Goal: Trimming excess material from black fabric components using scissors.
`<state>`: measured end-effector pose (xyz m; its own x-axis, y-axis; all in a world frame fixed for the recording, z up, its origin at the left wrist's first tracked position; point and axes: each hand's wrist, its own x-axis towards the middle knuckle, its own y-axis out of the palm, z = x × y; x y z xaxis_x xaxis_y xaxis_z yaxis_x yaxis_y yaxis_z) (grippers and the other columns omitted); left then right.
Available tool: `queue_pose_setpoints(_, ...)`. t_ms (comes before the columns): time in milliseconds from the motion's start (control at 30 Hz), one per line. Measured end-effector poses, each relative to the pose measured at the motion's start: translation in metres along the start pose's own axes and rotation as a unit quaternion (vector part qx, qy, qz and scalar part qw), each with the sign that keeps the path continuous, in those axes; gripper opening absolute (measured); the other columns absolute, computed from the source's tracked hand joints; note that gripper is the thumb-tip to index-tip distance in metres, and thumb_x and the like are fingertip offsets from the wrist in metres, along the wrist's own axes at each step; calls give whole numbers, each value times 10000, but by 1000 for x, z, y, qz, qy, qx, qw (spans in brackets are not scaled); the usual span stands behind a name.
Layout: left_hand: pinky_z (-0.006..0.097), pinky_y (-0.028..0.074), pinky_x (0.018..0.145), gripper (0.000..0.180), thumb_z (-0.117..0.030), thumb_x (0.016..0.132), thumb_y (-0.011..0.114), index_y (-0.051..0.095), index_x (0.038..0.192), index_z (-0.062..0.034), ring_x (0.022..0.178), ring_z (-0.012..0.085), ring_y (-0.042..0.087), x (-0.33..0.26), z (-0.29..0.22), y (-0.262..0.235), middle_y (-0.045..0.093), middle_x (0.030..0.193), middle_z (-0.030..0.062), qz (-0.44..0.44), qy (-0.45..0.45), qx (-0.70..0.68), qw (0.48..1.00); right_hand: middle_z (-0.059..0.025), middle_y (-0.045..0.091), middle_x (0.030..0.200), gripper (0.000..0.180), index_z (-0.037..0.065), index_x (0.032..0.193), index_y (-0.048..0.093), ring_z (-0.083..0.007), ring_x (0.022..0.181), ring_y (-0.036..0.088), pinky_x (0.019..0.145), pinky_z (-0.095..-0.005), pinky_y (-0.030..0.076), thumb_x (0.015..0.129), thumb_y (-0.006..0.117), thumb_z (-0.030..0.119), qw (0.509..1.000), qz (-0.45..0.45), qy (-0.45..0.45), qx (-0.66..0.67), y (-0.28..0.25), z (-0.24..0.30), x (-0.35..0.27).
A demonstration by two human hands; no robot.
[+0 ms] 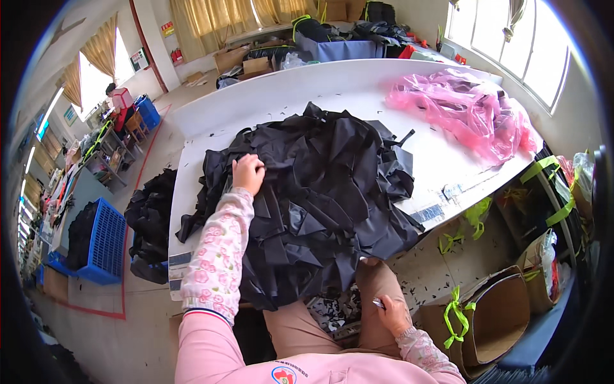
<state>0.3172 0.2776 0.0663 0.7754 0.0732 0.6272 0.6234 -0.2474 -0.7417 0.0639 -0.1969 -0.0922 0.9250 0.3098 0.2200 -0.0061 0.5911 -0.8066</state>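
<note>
Spreading across the middle of the view, a white table (441,166) is bounded at the back by a raised, smooth rim, its front edge patched with worn dark strips. Most of its near half is covered by a pile of black fabric (320,185), heaped in overlapping, angular folds; a faint sheen is caught along the creases, and the cloth is draped over the front edge toward the person's lap. At the table's far right, a pink plastic bag (464,112) is crumpled into thin, translucent, glossy wrinkles. Beside the table's left edge, a second black heap (150,217) is bunched in limp folds, and beyond it a blue crate (105,243) with latticed walls is seen. At lower right, an open cardboard box (505,307) is placed, with a knotted neon-green strip (456,318) hung at its edge. The left hand (248,174) is laid on the pile's left side, fingers bent; whether cloth is pinched beneath them cannot be told. The right hand (393,315) is held low over the right thigh, fingers closed around a small metallic tool (379,304), largely hidden by the grip. Below the table, small dark scraps are scattered over the pale floor.
</note>
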Motion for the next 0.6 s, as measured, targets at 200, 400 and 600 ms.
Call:
queue_pose_setpoints(200,199,409,664,97,-115,872,612,585,828,-33,726,39,481,41,-66,-110,580,772,-25,-88,-91,-411,903,-165,613,692,94,96,890,602,-356,625,595,573,-440,460,810,617,144,999,-1,24,23,-16,-14,7)
queue_pose_setpoints(400,200,430,796,20,-40,885,565,555,903,-39,841,44,533,-23,-163,-193,622,938,7,-97,-89,-568,812,-80,663,712,216,22,972,593,-114,511,534,470,-282,408,973,470,199,929,1,46,367,-19,19,57)
queue_pose_setpoints(600,329,491,826,205,27,712,643,525,861,-50,948,273,635,-156,-270,-190,637,1094,127,90,70,-378,919,-122,668,990,314,50,1267,447,-21,365,349,335,-174,289,1012,353,207,605,197,52,770,-93,110,122)
